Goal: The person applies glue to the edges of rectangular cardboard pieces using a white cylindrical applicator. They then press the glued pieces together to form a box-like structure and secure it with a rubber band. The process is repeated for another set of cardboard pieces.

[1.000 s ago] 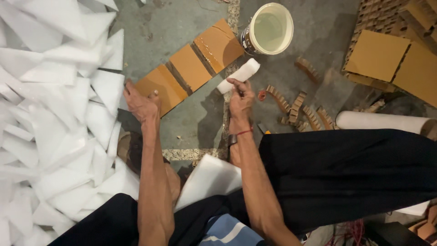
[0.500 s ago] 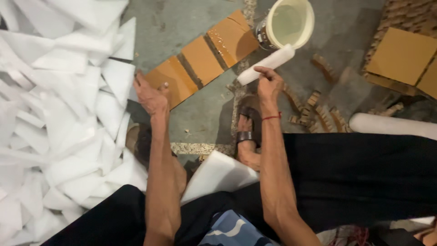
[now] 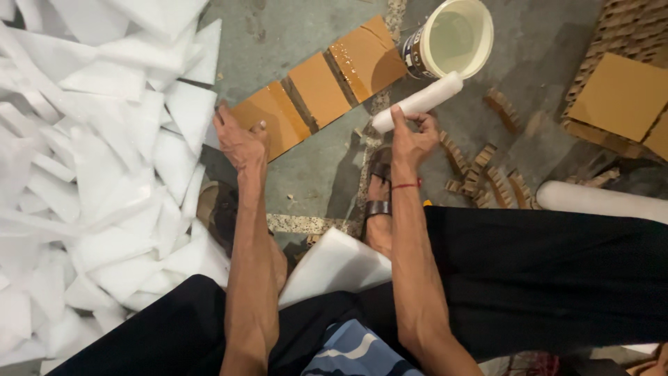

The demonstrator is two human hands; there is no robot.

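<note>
Two hands work low over my grey concrete floor (image 3: 306,174): my left hand (image 3: 240,139) presses spread fingers on the glossy cardboard strip (image 3: 320,87). My right hand (image 3: 412,136) pinches a white foam roll (image 3: 417,102) beside the cream bucket (image 3: 452,38), with white foam offcuts (image 3: 90,174) heaped at left.

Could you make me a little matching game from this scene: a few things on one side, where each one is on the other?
Things:
1. white foam roll
2. cardboard strip
3. white bucket
4. heap of white foam pieces

Places:
A. far left on the floor
B. under the left hand
C. held in the right hand
D. top, just beyond the roll

Pairs: 1-C, 2-B, 3-D, 4-A
</note>
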